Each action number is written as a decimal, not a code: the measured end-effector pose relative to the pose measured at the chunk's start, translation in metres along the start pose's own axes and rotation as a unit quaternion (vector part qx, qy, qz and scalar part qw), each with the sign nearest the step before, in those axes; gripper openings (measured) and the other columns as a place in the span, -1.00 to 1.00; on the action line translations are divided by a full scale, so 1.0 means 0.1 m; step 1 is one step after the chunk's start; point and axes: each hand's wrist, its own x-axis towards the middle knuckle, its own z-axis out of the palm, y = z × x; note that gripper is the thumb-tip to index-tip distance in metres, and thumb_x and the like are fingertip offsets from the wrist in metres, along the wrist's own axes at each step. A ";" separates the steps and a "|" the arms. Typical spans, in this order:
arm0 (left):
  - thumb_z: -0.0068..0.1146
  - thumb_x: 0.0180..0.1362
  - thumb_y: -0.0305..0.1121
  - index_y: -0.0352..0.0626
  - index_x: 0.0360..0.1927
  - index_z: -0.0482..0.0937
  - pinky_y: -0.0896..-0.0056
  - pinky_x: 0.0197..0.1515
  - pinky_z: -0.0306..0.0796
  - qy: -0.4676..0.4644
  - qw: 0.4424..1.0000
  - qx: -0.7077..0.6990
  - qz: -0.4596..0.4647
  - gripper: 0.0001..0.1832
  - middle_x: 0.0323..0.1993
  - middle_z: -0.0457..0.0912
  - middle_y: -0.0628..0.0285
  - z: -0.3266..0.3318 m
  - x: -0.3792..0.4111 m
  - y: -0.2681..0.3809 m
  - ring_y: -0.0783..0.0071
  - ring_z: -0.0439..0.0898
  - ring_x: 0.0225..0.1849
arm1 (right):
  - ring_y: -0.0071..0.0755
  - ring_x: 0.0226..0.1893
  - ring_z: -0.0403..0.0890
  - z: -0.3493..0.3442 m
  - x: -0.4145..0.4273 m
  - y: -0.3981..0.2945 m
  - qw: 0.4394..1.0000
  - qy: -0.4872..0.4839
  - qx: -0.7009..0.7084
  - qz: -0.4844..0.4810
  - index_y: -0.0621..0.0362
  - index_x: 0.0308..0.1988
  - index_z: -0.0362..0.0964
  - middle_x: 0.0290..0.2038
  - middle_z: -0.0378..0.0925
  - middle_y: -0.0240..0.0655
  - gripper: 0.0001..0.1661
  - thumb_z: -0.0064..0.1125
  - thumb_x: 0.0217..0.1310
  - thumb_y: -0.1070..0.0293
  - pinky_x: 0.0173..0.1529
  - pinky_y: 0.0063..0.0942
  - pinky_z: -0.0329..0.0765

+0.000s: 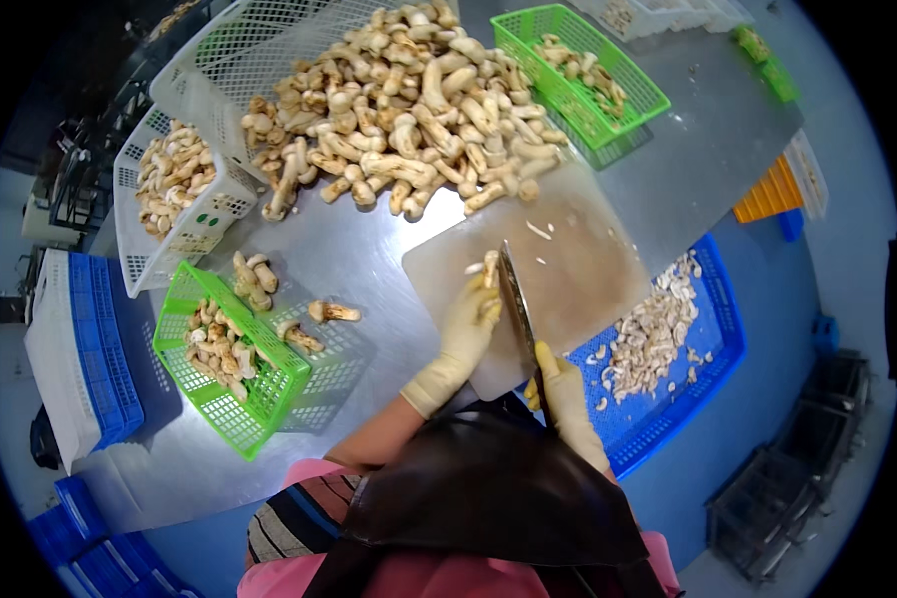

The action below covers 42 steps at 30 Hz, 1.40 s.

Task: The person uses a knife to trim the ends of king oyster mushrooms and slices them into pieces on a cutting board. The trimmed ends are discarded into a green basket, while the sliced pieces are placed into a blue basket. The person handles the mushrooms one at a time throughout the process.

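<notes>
My left hand (469, 323), in a cream glove, grips a small mushroom (490, 267) on the left part of a worn white cutting board (590, 247). In my gloved right hand (564, 385) is the handle of a long knife (522, 306). Its blade points away from me, right beside the mushroom. Pale slivers (538, 230) lie on the board past the blade. A large heap of whole mushrooms (411, 112) covers the table beyond and reaches the board's far edge.
At right, a blue tray (729, 329) holds mushroom slices (650, 336). Green baskets with mushrooms stand at left (269, 418) and far right (646, 101); a white crate (138, 261) is at the far left. Several loose mushrooms (334, 311) lie on the metal table (344, 254).
</notes>
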 end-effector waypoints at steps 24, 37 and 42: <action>0.15 0.18 -0.51 -0.30 0.16 0.39 0.65 -0.52 0.32 0.057 0.982 -0.092 -0.155 -0.55 -0.53 0.46 0.40 0.38 -0.03 0.03 0.69 0.40 -0.58 | -0.45 -0.81 0.36 -0.11 -0.35 -0.22 0.998 -0.014 0.053 0.006 0.34 -0.48 0.47 -0.73 0.43 -0.24 -0.42 0.00 0.32 -0.02 -0.68 -0.52 0.30; 0.13 0.18 -0.52 -0.30 0.13 0.43 0.64 -0.48 0.32 0.034 0.983 -0.108 -0.145 -0.58 -0.54 0.46 0.42 0.29 -0.01 0.21 0.69 0.37 -0.55 | -0.43 -0.81 0.37 -0.06 -0.32 -0.20 0.999 -0.008 0.029 0.025 0.28 -0.55 0.41 -0.73 0.44 -0.23 -0.37 -0.03 0.32 -0.09 -0.69 -0.50 0.30; 0.07 0.21 -0.52 -0.29 0.16 0.39 0.65 -0.45 0.33 0.014 0.981 -0.135 -0.141 -0.58 -0.48 0.48 0.39 0.26 -0.03 0.16 0.68 0.39 -0.51 | -0.40 -0.82 0.38 0.16 0.16 -0.17 0.998 0.001 -0.002 -0.057 0.33 -0.42 0.48 -0.72 0.45 -0.23 -0.37 -0.03 0.32 -0.10 -0.69 -0.49 0.31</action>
